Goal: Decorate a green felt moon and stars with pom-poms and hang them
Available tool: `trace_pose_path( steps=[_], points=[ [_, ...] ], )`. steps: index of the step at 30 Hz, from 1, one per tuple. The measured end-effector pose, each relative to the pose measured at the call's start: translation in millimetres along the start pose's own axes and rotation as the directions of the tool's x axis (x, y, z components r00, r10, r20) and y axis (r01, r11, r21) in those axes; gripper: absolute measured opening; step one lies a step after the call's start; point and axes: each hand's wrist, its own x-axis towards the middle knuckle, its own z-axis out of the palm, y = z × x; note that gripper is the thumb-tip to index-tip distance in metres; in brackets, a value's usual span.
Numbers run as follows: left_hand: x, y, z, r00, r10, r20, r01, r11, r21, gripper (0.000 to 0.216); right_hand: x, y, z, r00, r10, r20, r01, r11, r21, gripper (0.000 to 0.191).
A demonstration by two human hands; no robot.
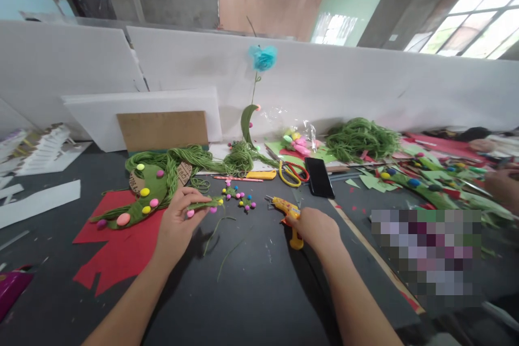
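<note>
My left hand [180, 216] is closed on a small green felt piece [206, 204] with pink and yellow pom-poms at its edges. A thin green strand [213, 235] trails below it. To the right, the fingers of my right hand [318, 227] are wrapped round a yellow hot glue gun [286, 208], whose nozzle points left. Between both hands lie two little green star shapes [246, 203] dotted with coloured pom-poms. Left of my left hand, a curved green felt leaf [156, 184] with pom-poms rests partly on red felt [117, 262].
Scissors [292, 174], a black phone [320, 177] and a yellow comb-like tool [261, 175] lie at the back, near green yarn [363, 139]. A blue flower [263, 58] stands before the white partition [194, 59]. Another person's hand [503, 184] is at far right.
</note>
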Motion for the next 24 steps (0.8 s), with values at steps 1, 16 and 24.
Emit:
trace_pose_path(
  steps=[1,16,24],
  points=[
    [-0.6,0.0,0.3,1.000,-0.005,0.007,0.005,1.000,-0.009,0.004,-1.1,0.9,2.1,1.000,0.003,-0.002,-0.002,1.000,0.023,0.035],
    [-17.6,8.5,4.5,0.856,0.515,0.044,-0.495,0.792,0.357,0.024,-18.9,8.4,8.4,0.985,-0.140,-0.100,0.139,0.308,0.941,0.042],
    [-23.5,-5.4,12.7,0.826,0.551,0.120,-0.546,0.729,0.414,0.025,-20.9,-55.7,-9.3,0.856,-0.516,-0.038,-0.006,-0.085,0.996,0.026]
  ],
)
